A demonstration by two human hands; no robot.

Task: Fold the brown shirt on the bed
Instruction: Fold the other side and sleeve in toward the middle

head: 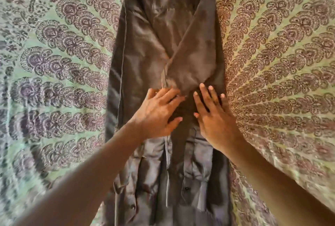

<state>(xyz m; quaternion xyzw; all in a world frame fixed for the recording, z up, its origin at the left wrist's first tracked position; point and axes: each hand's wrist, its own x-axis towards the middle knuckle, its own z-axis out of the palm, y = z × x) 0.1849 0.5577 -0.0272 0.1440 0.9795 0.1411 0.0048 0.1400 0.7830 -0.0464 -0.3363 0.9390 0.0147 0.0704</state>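
The brown shirt [145, 57] lies flat on the bed as a long narrow strip running away from me, with both sides folded in and the sleeves crossed over its middle. Buttons show on its near part. My left hand [155, 113] rests palm down on the shirt's centre with fingers spread, touching the end of a folded sleeve. Beside it, my right hand [213, 115] presses flat on the cloth near the shirt's right edge, fingers apart. Neither hand grips the cloth.
A green bedspread [54, 80] with a dark paisley pattern covers the whole bed around the shirt on both sides.
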